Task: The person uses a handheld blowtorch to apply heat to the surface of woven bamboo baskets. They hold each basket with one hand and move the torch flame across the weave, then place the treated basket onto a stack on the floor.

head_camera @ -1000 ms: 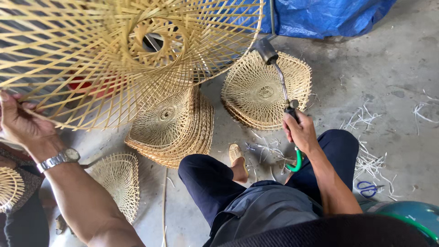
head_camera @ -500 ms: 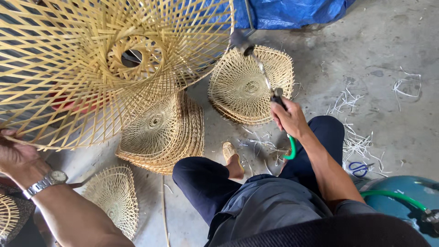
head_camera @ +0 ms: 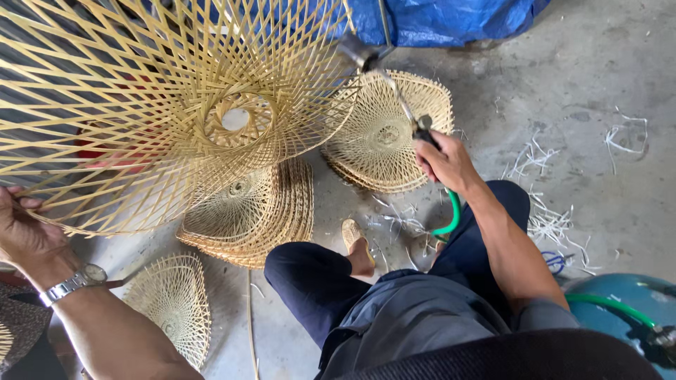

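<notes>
Large openwork bamboo frame (head_camera: 176, 105): round, woven of pale crossing strips with a ring opening at its centre; held up in the air at upper left, tilted toward the camera. Left hand (head_camera: 24, 229), wristwatch on the wrist, closed on the frame's lower left rim.

Gas torch (head_camera: 394, 91): thin metal wand with a nozzle head that meets the frame's right edge; whether a flame burns there cannot be told. Right hand (head_camera: 443, 160) clamped round the torch handle. Green hose (head_camera: 451, 214) runs from under that hand, down past the knee.

Teal gas cylinder (head_camera: 627, 302): lower right corner, a green hose lying across its top.

Stack of smaller woven bamboo pieces (head_camera: 250, 211): on the concrete floor (head_camera: 584, 84), directly below the frame. Second stack (head_camera: 387, 137) behind the torch, just right of the frame's edge. Single small woven piece (head_camera: 172, 306) on the floor beside the left forearm.

Bamboo shavings (head_camera: 549, 225): scattered right of the person's dark-trousered knee.

Blue tarpaulin (head_camera: 443, 21): top edge, behind the second stack.
</notes>
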